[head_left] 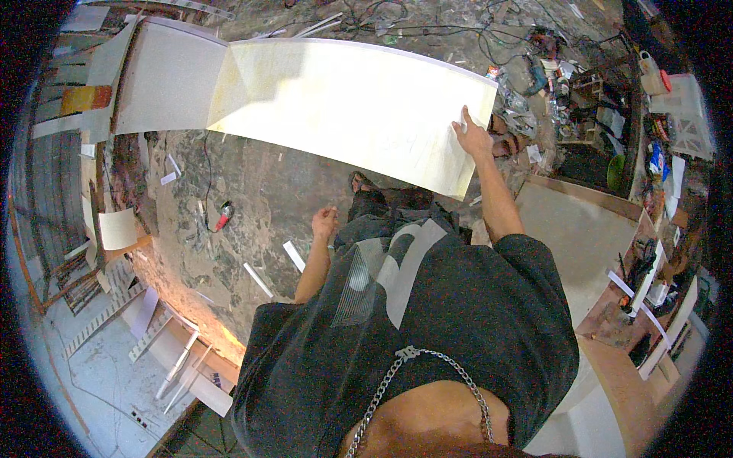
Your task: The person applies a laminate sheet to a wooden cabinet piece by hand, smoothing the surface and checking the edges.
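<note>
A long white panel (328, 99) stretches across the upper middle, brightly lit, with a yellowish tint at its ends. At its right end my right hand (475, 139) touches the top face, index finger stretched out and thumb apart. My left hand (324, 222) hangs beside my left leg, away from the panel, its fingers curled together; anything inside them is hidden or too small to make out. Beyond the panel's left end lies a greyer white sheet (164, 80). My sandalled foot (360, 182) shows below the panel's near edge.
A red-and-grey power tool (223, 217) with a cord lies on the stained floor. White offcut strips (258, 280) are scattered nearby. At right stand a cluttered shelf (592, 114) and a large pale board (576, 237). A blue-grey table (107, 382) holds strips at lower left; cables (427, 30) cross the far floor.
</note>
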